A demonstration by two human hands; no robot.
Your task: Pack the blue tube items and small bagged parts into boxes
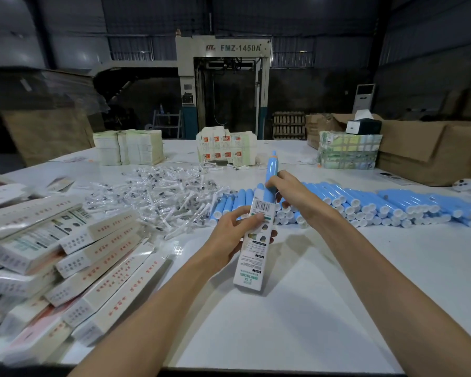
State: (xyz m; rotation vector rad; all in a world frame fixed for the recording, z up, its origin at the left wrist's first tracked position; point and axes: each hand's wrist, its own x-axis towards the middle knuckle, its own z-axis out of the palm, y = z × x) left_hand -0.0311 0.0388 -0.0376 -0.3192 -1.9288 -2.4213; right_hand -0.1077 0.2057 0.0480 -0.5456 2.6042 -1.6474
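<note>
Tube (272, 170) gripped, right hand (291, 194), box (256, 257) (left hand (231, 232))

Machine header (239, 47): read "FMZ-1450A" in grey letters, with a red logo just left of it.
Held box (256, 248): carried green capitals at its lower end, upside down to the camera, probably "SONIC ELECTRIC".
Barcode (264, 205): stood near the held box's upper end; its digits were too small to read.
Piled boxes (101, 257): bore red characters along their sides, too blurred to read.
</note>
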